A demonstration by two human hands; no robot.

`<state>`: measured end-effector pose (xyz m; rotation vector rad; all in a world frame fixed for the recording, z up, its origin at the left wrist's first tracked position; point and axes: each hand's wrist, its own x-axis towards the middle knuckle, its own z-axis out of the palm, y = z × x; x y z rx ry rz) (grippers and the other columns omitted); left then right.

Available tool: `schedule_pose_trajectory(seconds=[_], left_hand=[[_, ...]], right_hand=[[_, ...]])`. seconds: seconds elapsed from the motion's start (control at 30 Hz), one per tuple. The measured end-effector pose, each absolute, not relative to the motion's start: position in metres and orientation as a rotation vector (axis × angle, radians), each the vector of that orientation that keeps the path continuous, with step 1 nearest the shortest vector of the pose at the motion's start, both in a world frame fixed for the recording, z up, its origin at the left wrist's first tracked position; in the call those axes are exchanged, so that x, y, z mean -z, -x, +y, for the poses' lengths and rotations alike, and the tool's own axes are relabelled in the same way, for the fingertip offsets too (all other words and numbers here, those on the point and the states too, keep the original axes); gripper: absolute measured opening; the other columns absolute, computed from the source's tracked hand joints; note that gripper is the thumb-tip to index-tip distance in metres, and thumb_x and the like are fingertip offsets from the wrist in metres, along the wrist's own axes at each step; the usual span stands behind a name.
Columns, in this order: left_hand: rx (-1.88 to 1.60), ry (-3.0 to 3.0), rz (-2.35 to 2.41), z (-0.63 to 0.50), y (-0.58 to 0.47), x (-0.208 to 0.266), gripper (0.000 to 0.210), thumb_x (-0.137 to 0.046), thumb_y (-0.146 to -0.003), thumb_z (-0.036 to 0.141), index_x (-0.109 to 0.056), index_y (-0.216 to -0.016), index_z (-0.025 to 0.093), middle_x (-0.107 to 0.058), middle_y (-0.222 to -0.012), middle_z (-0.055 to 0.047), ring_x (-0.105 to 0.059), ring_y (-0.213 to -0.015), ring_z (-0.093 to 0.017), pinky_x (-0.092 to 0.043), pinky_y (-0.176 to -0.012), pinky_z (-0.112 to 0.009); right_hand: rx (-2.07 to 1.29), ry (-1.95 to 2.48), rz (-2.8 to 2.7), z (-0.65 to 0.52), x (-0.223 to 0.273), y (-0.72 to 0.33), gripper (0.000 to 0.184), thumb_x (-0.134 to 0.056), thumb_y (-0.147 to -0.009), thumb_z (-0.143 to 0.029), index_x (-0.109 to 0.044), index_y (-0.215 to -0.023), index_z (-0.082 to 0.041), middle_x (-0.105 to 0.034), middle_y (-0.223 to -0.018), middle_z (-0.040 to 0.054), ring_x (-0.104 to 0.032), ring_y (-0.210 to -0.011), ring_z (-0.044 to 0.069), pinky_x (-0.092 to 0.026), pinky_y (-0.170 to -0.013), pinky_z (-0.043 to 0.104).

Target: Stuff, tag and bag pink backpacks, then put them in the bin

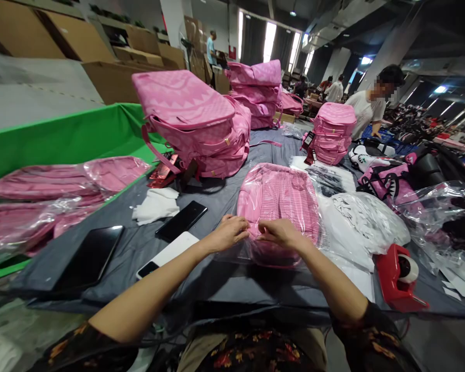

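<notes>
A pink backpack (281, 194) lies in a clear plastic bag on the grey cloth-covered table (217, 281), straight in front of me. My left hand (230, 231) rests at the bag's left side, its fingers closed on the plastic near the lower left of the backpack. Over the backpack's lower middle, my right hand (281, 233) has its fingers bent and pinched together on the clear plastic bag (312, 206). The two hands are close together, a small gap apart.
Stacked pink backpacks (194, 119) stand behind. A green-lined bin (116, 121) at left holds bagged ones. Nearby lie phones (182, 219), a tablet (91, 256), white bags (366, 217) and a red tape dispenser (391, 279). A person (366, 106) stands at the table's far right.
</notes>
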<state>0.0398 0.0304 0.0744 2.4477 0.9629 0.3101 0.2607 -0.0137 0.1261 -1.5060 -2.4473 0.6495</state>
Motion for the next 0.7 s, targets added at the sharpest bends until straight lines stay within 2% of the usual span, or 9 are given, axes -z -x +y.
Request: schedule_pose_trajectory(seconds=[0.07,0.13,0.2,0.3,0.37,0.47,0.6,0.7], left_hand=[[-0.314,-2.446,0.969,0.03,-0.04,-0.073,0.021,-0.049,-0.099,0.033,-0.064,-0.103,0.018,-0.069,-0.115,-0.008,-0.06,-0.112,-0.026,-0.028,-0.103,-0.046],[-0.335,-2.451,0.959,0.03,-0.038,-0.071,0.021,-0.049,-0.099,0.033,-0.064,-0.102,0.019,-0.069,-0.114,-0.007,-0.06,-0.111,-0.025,-0.028,-0.104,-0.046],[-0.367,-2.461,0.949,0.031,-0.037,-0.069,0.02,-0.049,-0.099,0.033,-0.064,-0.102,0.02,-0.069,-0.113,-0.007,-0.06,-0.11,-0.024,-0.028,-0.104,-0.046],[-0.387,-2.474,0.94,0.032,-0.035,-0.066,0.022,-0.048,-0.099,0.035,-0.064,-0.102,0.02,-0.069,-0.111,-0.006,-0.061,-0.108,-0.024,-0.03,-0.103,-0.044],[-0.384,-2.476,0.936,0.032,-0.036,-0.066,0.023,-0.048,-0.099,0.036,-0.064,-0.102,0.02,-0.069,-0.111,-0.007,-0.061,-0.108,-0.024,-0.032,-0.101,-0.042],[-0.362,-2.463,0.963,0.031,-0.039,-0.069,0.025,-0.047,-0.098,0.036,-0.066,-0.098,0.019,-0.069,-0.109,-0.007,-0.062,-0.105,-0.024,-0.032,-0.102,-0.043],[-0.325,-2.272,0.925,0.04,-0.034,-0.084,0.029,-0.055,-0.09,0.045,-0.067,-0.093,0.019,-0.071,-0.102,-0.006,-0.063,-0.1,-0.025,-0.036,-0.1,-0.042],[-0.518,-1.872,0.968,0.064,-0.025,-0.095,0.042,-0.066,-0.076,0.057,-0.067,-0.095,0.02,-0.071,-0.103,-0.005,-0.062,-0.101,-0.025,-0.043,-0.093,-0.035]], right_hand=[[-0.572,1.676,-2.583,0.014,-0.126,-0.259,0.026,-0.075,-0.086,-0.045,-0.064,-0.092,-0.023,-0.063,-0.075,-0.0026,-0.051,-0.066,0.013,-0.024,-0.061,0.024],[-0.45,1.884,-2.531,0.027,-0.127,-0.267,0.032,-0.08,-0.082,-0.043,-0.064,-0.1,-0.023,-0.067,-0.081,-0.0005,-0.055,-0.07,0.015,-0.023,-0.061,0.024],[-0.301,1.968,-2.422,0.024,-0.13,-0.276,0.031,-0.08,-0.082,-0.039,-0.064,-0.101,-0.021,-0.068,-0.083,0.001,-0.055,-0.072,0.015,-0.023,-0.06,0.025],[-0.31,1.744,-2.418,0.003,-0.125,-0.275,0.022,-0.077,-0.085,-0.036,-0.064,-0.096,-0.021,-0.068,-0.082,-0.0006,-0.055,-0.07,0.013,-0.026,-0.061,0.024],[-0.371,1.624,-2.473,-0.01,-0.114,-0.261,0.024,-0.077,-0.084,-0.039,-0.065,-0.094,-0.021,-0.068,-0.081,-0.0012,-0.056,-0.069,0.013,-0.027,-0.06,0.024],[-0.337,1.72,-2.478,-0.017,-0.094,-0.233,0.029,-0.076,-0.083,-0.045,-0.066,-0.093,-0.02,-0.069,-0.081,0.0015,-0.059,-0.071,0.016,-0.026,-0.06,0.026],[-0.317,1.67,-2.327,-0.019,-0.087,-0.233,0.032,-0.059,-0.095,-0.049,-0.065,-0.085,-0.02,-0.068,-0.076,0.0028,-0.061,-0.069,0.016,-0.032,-0.061,0.025],[-0.196,1.475,-1.994,-0.044,-0.094,-0.284,0.044,-0.039,-0.103,-0.05,-0.063,-0.081,-0.02,-0.066,-0.074,0.003,-0.06,-0.067,0.015,-0.039,-0.063,0.025]])
